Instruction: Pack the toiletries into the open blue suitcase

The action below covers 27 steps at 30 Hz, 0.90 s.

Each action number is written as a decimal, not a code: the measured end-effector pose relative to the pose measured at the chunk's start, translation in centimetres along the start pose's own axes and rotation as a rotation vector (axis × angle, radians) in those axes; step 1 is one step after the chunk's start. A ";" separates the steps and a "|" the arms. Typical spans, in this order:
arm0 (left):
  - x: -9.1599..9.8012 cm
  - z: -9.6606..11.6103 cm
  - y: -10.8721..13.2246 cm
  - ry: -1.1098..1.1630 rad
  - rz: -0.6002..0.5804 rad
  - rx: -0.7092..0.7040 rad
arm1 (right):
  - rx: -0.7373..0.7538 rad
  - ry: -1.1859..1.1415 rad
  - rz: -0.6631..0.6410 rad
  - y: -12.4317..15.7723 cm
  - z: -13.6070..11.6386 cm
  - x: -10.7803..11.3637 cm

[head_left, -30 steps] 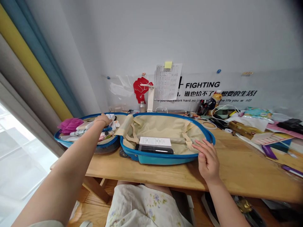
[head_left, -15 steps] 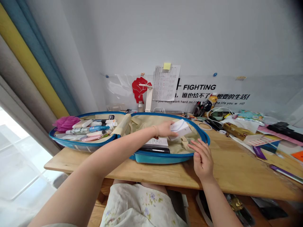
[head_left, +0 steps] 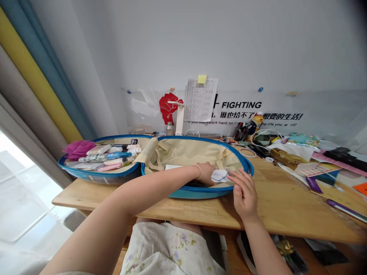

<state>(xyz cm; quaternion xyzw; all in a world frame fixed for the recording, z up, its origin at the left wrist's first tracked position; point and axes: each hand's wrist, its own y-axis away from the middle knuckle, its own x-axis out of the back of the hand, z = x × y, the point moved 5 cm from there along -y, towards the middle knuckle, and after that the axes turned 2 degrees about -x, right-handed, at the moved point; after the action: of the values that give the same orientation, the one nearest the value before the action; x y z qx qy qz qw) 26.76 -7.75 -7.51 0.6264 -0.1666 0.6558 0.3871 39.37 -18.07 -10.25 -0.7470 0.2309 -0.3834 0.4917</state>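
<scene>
Wooden desk (head_left: 275, 202) below both hands. White box (head_left: 219, 175) in suitcase (head_left: 189, 194), just R of my L hand (head_left: 207, 173); L grip: can't tell, fingertips hidden. R hand (head_left: 244, 193) loosely spread beside box; poss. bump could shift it.

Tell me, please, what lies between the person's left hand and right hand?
In the head view, a white box lies between the left hand and the right hand.

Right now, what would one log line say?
suitcase: open, on table; left grip: inside, at white box; right grip: by suitcase rim
</scene>
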 end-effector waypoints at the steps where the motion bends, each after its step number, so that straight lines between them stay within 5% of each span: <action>1: -0.2 0.1 -0.1 -0.018 -0.003 -0.006 | 0.002 0.001 0.000 0.0 0.0 0.0; 11: -0.1 1.0 1.3 -0.110 0.040 -0.254 | -0.026 -0.026 0.000 0.0 0.3 -0.1; 22: 0.3 2.0 0.2 -0.092 -0.086 -0.191 | -0.022 0.003 -0.004 0.1 0.5 -0.2; 25: 2.1 0.1 1.9 -0.073 0.002 -0.223 | -0.015 -0.007 0.007 0.0 0.5 -0.2; 27: 4.4 -3.4 3.9 -0.050 0.175 -0.151 | -0.002 -0.013 0.016 0.0 0.4 -0.1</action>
<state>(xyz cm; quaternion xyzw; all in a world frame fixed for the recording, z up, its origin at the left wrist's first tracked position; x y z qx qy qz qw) 22.05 -6.55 -2.81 0.5946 -0.2792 0.6567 0.3703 39.62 -17.70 -10.36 -0.7480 0.2341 -0.3744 0.4955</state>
